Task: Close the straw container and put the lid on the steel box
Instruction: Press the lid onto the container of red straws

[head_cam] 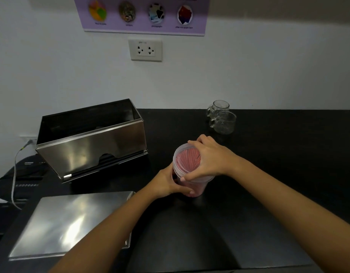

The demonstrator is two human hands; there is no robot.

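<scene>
Right hand (pixel 207 158) fingers (pixel 192 177) spread and pressing on the clear lid (pixel 187 160); left hand (pixel 171 183) fingers wrapped around the straw container (pixel 195 189), table (pixel 268 174) centre. Steel box (pixel 91 140) open at ten o'clock, its steel lid (pixel 66 221) flat at eight.
</scene>
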